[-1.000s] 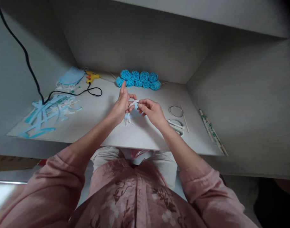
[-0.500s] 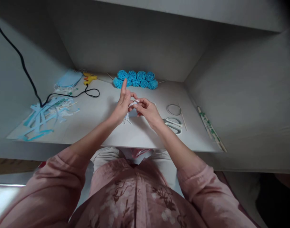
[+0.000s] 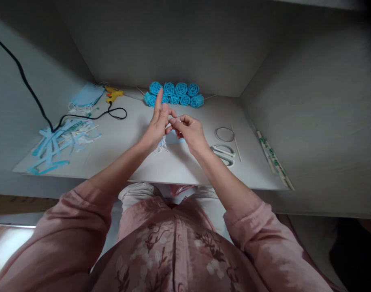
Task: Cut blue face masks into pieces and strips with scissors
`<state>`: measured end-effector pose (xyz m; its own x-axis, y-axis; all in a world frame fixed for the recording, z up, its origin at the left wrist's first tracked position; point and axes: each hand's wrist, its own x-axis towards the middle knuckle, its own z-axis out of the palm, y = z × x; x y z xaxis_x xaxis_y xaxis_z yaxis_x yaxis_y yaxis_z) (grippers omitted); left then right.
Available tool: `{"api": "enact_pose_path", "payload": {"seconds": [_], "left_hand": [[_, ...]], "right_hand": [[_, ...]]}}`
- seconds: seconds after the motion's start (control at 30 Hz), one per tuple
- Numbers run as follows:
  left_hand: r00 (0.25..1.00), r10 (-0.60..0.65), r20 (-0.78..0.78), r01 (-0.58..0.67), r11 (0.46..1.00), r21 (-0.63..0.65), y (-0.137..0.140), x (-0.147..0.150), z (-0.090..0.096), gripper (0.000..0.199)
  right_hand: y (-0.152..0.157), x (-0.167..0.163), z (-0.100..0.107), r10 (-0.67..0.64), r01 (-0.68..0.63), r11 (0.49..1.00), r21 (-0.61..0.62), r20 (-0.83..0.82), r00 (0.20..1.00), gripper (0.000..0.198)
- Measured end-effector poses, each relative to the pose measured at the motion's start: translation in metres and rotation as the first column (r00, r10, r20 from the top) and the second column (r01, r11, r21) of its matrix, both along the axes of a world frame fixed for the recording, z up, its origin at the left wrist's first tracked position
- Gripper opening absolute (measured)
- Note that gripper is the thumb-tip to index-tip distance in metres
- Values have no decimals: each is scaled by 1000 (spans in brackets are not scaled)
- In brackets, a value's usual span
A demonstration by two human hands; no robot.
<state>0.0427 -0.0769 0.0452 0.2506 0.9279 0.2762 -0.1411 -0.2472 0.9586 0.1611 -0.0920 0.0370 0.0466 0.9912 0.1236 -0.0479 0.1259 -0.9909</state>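
Observation:
Over the middle of the table, my left hand [image 3: 156, 126] has its index finger stretched up, with its other fingers curled round a white elastic cord [image 3: 168, 126]. Thumb and fingers of my right hand [image 3: 190, 133] pinch that same cord from the right, so most of it is hidden between the two hands. Below them lies something flat and light blue that looks like a face mask [image 3: 175, 140], largely covered by my hands. White cord ends [image 3: 163, 146] trail on the table beside my left wrist.
Blue rolled roses [image 3: 181, 90] are stacked at the back wall. To the left are a yellow glue gun [image 3: 114, 95] with a black cord, blue masks [image 3: 87, 95] and cut strips [image 3: 53, 146]. On the right lie scissors [image 3: 224, 154], a wire ring [image 3: 224, 134], a thin stick [image 3: 237, 146] and green-patterned sticks [image 3: 273, 160].
Both hands have stayed close together over the table. The white cord's loops, plainly visible before, are now mostly covered by the fingers. The view has shifted slightly.

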Motion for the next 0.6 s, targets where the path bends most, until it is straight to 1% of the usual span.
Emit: {"api": "enact_pose_path", "payload": {"seconds": [0.1, 0.2, 0.33, 0.4, 0.47, 0.5, 0.57, 0.6], "left_hand": [[999, -10, 32, 12, 997, -72, 3, -1, -2, 69], [999, -28, 36, 34, 986, -164, 8, -7, -9, 73], [998, -55, -20, 47, 964, -260, 15, -20, -23, 72], [995, -75, -61, 56, 961, -270, 19, -28, -30, 72], [988, -96, -121, 67, 972, -225, 23, -38, -37, 71], [981, -93, -168, 62, 982, -178, 25, -43, -40, 68], [953, -43, -301, 29, 998, -51, 28, -54, -43, 61], [926, 1, -378, 4, 1000, 13, 28, -59, -43, 56]], "right_hand": [[1, 9, 4, -22, 19, 998, 65, 34, 999, 24], [-1, 25, 13, -59, 34, 979, 203, 122, 991, 24], [-11, 50, 30, -135, 45, 936, 349, 238, 962, 24], [-19, 61, 40, -170, 54, 918, 392, 269, 948, 23], [-28, 70, 49, -184, 47, 909, 415, 296, 937, 21], [-33, 75, 52, -180, 36, 908, 417, 311, 933, 20], [-42, 83, 57, -155, 3, 915, 404, 345, 926, 18], [-46, 87, 58, -135, -17, 924, 383, 365, 921, 18]]}}
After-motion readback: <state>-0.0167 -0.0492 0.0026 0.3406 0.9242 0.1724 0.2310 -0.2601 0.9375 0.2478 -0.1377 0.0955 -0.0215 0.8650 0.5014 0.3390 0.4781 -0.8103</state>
